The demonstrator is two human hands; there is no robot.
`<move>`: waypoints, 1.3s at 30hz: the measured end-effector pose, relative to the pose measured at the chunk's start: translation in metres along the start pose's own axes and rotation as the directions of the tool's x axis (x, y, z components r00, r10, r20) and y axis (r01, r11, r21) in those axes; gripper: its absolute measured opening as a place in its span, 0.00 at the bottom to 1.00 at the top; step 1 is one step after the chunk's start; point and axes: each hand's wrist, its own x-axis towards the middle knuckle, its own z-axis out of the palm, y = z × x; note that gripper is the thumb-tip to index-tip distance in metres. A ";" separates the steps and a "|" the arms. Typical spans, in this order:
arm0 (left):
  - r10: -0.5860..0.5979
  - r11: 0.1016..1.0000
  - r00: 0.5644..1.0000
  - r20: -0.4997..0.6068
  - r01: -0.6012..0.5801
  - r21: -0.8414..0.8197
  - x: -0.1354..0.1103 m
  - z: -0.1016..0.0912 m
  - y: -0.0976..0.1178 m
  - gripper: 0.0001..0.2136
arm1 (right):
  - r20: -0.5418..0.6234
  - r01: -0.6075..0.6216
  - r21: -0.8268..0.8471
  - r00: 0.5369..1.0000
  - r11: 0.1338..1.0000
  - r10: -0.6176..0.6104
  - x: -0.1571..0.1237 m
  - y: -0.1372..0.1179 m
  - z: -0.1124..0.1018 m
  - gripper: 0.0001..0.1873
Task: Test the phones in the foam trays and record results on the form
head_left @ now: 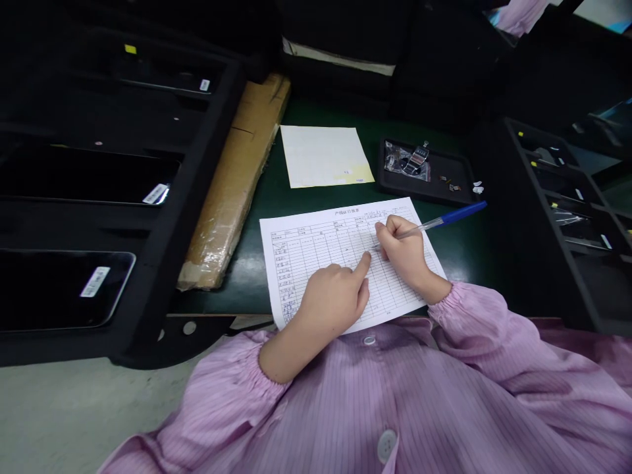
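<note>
Hands point(333, 299) — on form point(316, 253), with pen point(457, 214); green tabletop point(459, 253); black trays point(190, 197) — both sides

The rectangular white printed sheet point(320, 245) is smooth matt paper, the slim blue-and-clear pen point(445, 218) glossy plastic, the dark green tabletop point(247, 270) smooth and faintly shiny, the long brown cardboard slab point(236, 181) wrapped in crinkled glossy clear film point(210, 266), and the pink striped sleeves point(232, 378) softly puckered matt cloth.

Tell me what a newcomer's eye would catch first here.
Probably the white form at the green table's near edge, where the right hand holds a blue pen and the left hand points with its index finger. Next, perhaps, the long cardboard left of the form and the black tray beyond its right side.
</note>
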 end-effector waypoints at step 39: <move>-0.453 0.889 0.891 0.021 0.450 0.086 -0.095 0.002 -0.034 0.24 | 0.035 0.090 -0.044 0.995 0.995 -0.089 -0.005 0.006 -0.007 0.25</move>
